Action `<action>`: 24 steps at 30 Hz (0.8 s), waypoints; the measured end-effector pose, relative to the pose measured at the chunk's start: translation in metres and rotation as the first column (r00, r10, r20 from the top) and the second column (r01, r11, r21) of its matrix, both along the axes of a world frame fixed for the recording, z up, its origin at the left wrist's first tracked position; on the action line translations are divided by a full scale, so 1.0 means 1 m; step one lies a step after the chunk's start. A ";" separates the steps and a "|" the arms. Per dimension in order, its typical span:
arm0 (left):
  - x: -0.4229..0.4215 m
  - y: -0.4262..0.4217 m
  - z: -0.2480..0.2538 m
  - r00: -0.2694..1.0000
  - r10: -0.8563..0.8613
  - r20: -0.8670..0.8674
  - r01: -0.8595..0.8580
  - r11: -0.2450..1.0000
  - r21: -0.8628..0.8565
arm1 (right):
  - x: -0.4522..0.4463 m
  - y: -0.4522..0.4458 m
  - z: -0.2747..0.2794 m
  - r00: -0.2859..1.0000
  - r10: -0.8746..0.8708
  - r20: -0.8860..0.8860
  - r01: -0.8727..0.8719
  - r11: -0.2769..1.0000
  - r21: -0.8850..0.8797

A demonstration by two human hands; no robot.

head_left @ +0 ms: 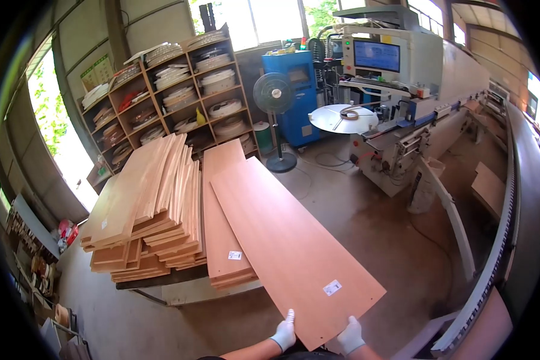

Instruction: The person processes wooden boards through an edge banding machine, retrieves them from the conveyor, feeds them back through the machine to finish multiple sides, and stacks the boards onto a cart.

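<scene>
A long wood-toned panel (294, 234) with a white label (332, 288) near its close end slants away from me. My left hand (285, 332), in a white glove, grips its left edge. On the near right edge my right hand (351, 336), gloved as well, is closed with the thumb on top. The fingers beneath the panel are hidden. The panel's far end lies over or just above a short stack of similar panels (225, 240), which also bears a label. Beside that stack, a tall pile of lighter boards (144, 186) lies unevenly layered.
A shelf (192, 72) of edging rolls stands behind the boards. A standing fan (276, 99) and a blue cabinet (291, 90) are at the back. On the right are a long machine (396, 120) with a screen, a round white disc (336, 123) and a conveyor rail (498, 252).
</scene>
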State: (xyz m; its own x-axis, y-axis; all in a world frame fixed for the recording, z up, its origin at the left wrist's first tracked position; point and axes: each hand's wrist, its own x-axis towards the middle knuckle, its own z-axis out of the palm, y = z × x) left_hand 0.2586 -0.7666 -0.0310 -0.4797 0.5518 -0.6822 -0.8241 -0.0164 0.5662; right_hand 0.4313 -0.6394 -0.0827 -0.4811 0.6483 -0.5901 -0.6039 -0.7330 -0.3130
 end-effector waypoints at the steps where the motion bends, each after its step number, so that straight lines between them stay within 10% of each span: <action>1: 0.008 0.004 0.011 0.993 -0.075 0.089 0.070 0.996 0.061 | 0.005 0.005 0.019 0.991 -0.070 0.111 0.064 0.996 0.058; 10: 0.019 0.058 0.023 0.618 -0.714 0.328 0.733 0.674 0.087 | 0.109 0.084 0.014 0.914 -0.283 0.289 0.158 0.908 0.389; 14: -0.042 0.092 0.040 0.816 -0.428 0.388 0.284 0.882 0.375 | 0.175 0.140 0.007 0.909 -0.167 0.382 0.064 0.961 0.269; 16: -0.089 0.110 0.021 0.977 -0.173 0.125 0.141 0.963 0.230 | 0.200 0.166 0.016 0.872 -0.136 0.470 0.016 0.968 0.251; 19: -0.149 0.132 -0.003 0.964 0.049 0.260 -0.123 0.953 0.277 | 0.228 0.206 0.006 0.805 -0.151 0.574 0.053 0.981 0.185; 24: -0.158 0.159 -0.024 0.986 -0.106 -0.129 0.152 0.891 0.427 | 0.230 0.235 -0.012 0.655 -0.222 0.722 0.094 0.972 0.213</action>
